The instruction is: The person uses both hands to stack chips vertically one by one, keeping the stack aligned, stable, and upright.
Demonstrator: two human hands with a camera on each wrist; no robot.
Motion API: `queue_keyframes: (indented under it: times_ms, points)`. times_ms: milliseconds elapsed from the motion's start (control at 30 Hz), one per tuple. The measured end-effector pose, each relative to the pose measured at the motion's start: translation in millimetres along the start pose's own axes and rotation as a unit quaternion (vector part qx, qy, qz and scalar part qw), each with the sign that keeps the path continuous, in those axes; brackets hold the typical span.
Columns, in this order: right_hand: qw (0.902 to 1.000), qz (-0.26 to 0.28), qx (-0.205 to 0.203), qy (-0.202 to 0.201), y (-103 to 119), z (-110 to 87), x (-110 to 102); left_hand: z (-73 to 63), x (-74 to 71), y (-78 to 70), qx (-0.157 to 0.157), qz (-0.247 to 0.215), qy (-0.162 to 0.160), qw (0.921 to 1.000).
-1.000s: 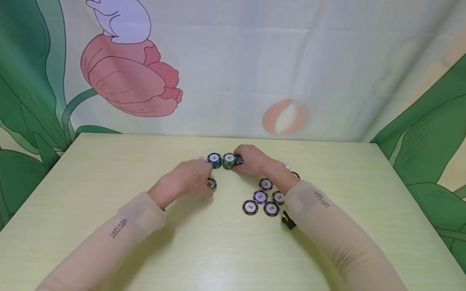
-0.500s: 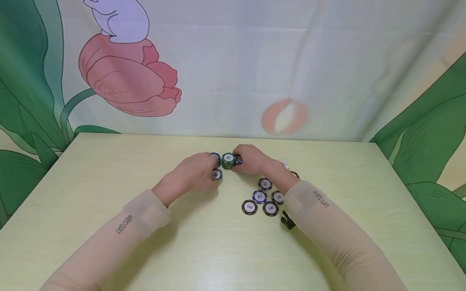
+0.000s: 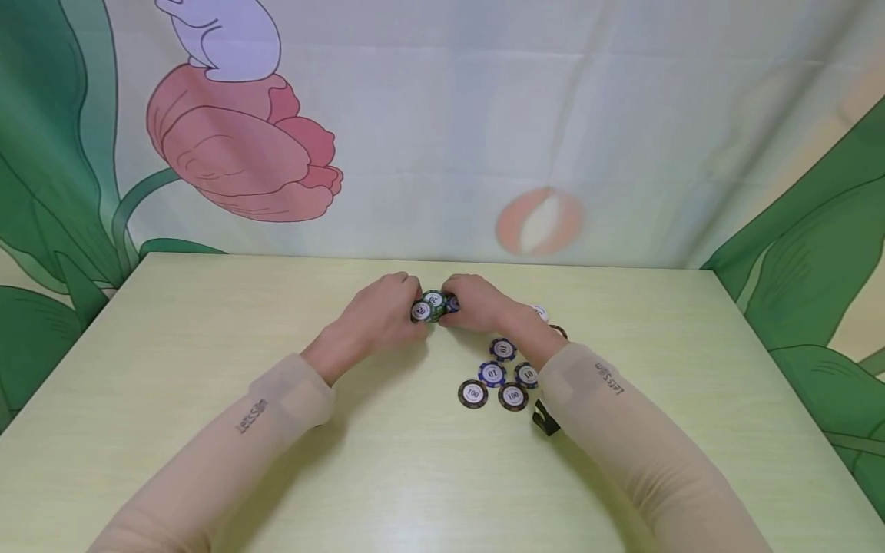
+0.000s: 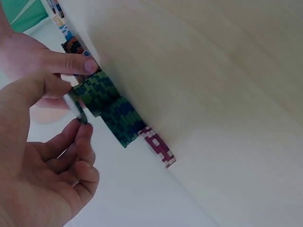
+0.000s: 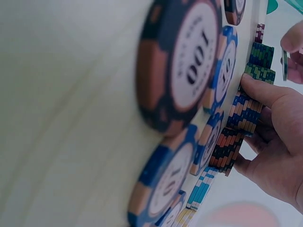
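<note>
My left hand (image 3: 387,311) pinches a single green poker chip (image 3: 422,311) between thumb and fingers. In the left wrist view the chip (image 4: 78,109) is tilted on edge, close against a green poker chip stack (image 4: 98,90). My right hand (image 3: 480,303) curls round a blue-and-tan stack of poker chips (image 5: 245,113), its thumb (image 5: 258,87) reaching the edge of the green stack. A dark green-and-blue stack (image 4: 123,120) stands directly beside the green one; the left hand hides it in the head view.
A low maroon-and-white stack (image 4: 158,147) ends the row. On the other side stand a black-and-orange stack (image 5: 227,149) and a teal-and-white stack (image 5: 201,189). Several loose chips (image 3: 492,374) lie flat before the right forearm, near a small black object (image 3: 545,418).
My left hand has moved away from me and slightly right, carrying the green chip up to the green stack. The right hand has stayed in place at its stack.
</note>
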State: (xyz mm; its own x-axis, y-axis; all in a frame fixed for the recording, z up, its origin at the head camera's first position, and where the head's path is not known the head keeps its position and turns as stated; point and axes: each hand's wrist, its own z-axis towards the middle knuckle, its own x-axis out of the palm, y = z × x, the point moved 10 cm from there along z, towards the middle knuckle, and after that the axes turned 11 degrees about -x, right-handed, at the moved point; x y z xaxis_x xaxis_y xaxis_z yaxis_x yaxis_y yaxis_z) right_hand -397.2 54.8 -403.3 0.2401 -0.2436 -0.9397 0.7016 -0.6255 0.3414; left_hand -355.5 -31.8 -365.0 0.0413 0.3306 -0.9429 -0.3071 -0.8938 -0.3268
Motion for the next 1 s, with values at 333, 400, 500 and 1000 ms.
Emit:
queue_keyframes:
  times_ms: [333, 400, 500, 1000]
  points:
    - [1.0, -0.002, -0.008, -0.003, 2, -0.7, -1, 7.0, 1.2, -2.2, -0.001, 0.011, -0.015, 0.9998]
    - [1.0, -0.001, -0.009, -0.003, 2, -0.2, -1, 8.0, 2.2, -2.0, -0.003, 0.015, -0.013, 0.9998]
    - [0.9999, 0.0, -0.01, -0.003, 2, 0.2, -1, 9.4, 3.7, -2.2, -0.006, 0.022, -0.009, 0.9997]
    - [0.9998, -0.003, -0.016, -0.008, 3, -0.1, -3, 13.0, 3.3, -5.4, 0.001, 0.032, -0.003, 0.9995]
